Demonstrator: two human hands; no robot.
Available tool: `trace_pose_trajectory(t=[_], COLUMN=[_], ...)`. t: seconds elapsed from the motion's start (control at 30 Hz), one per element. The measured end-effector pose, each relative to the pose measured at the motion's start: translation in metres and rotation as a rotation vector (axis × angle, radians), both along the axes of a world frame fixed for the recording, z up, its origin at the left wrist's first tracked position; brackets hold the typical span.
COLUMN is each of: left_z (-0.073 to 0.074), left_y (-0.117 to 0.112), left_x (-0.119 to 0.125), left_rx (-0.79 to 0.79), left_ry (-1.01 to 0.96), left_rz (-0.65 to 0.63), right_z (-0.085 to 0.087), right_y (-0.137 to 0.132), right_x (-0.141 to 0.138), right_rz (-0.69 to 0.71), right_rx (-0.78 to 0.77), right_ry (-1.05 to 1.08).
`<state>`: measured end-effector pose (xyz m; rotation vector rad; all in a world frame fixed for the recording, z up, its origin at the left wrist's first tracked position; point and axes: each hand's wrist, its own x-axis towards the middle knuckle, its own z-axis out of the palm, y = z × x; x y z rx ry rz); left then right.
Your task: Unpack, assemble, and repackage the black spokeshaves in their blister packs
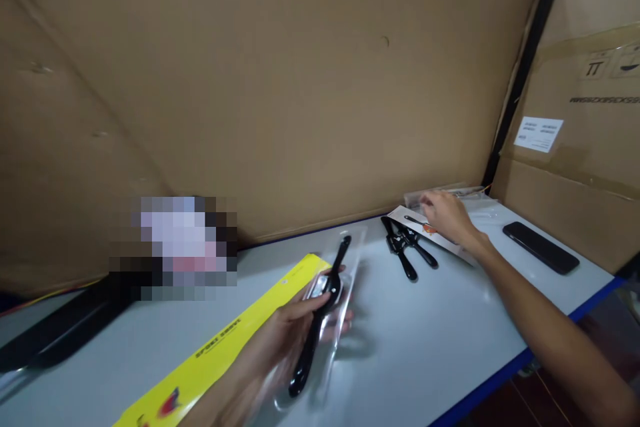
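Observation:
My left hand (295, 320) is closed around a clear plastic blister tray (358, 253) that has a black spokeshave (311, 343) lying in it. The thumb rests across the tool's middle, and the fingers show behind the tray. Under this forearm lies a yellow card (270, 307) printed "SPOKE SHAVE". Further back on the right, my right hand (445, 213) is over a white printed card (413, 219) bearing a tool picture, its fingers curled together. Whether they grip the card is hidden. Beside that card, black spokeshaves (403, 250) lie in a small group.
Clear plastic packaging (483, 203) lies behind my right hand. A black phone (540, 247) rests near the table's (400, 340) right end. A cardboard wall (300, 93) stands behind, with a cardboard box (575, 167) at right. A long black object (75, 320) and a pixelated patch are at left.

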<state>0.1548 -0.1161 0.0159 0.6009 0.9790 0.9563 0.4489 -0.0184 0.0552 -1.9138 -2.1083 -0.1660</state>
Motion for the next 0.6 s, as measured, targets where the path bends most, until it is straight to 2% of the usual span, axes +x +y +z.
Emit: trace_pose_trajectory(t=[0.07, 0.13, 0.3, 0.5, 0.6], left_z=[0.007, 0.014, 0.019, 0.019, 0.021], left_y=[0.002, 0.004, 0.011, 0.018, 0.018], left_x=[0.002, 0.003, -0.005, -0.021, -0.027], left_rx=[-0.034, -0.058, -0.079, -0.023, -0.006], left_ry=[-0.046, -0.107, -0.315, -0.514, -0.540], left_rz=[0.164, 0.269, 0.358, 0.458, 0.482], right_z=[0.004, 0.003, -0.005, -0.023, -0.030], right_y=[0.005, 0.007, 0.011, 0.030, 0.032], right_x=[0.020, 0.033, 0.048, 0.057, 0.052], right_rz=[-0.078, -0.079, 0.021, 0.065, 0.059], right_rx=[-0.122, -0.248, -0.487, -0.495, -0.483], right_ry=[-0.049, -0.074, -0.120, -0.147, -0.175])
